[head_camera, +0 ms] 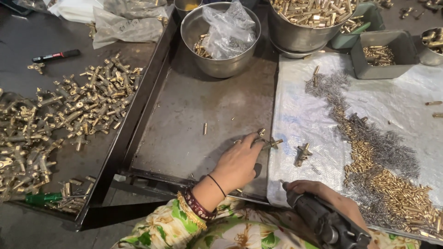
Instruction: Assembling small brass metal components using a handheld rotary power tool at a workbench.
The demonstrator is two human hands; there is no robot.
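I see metal tray mid-frame, white sheet at right with pins and springs strewn lower right. Fittings heap at left. Steel bowl with bag, top centre. My left hand, lower centre, fingers pinching brass fitting at tray's right edge. Right hand, bottom right, fingers wrapped around grey power tool. Second fitting lies on sheet just right.

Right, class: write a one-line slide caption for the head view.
Left hand grips a brass fitting on a metal tray; right hand holds a power tool.
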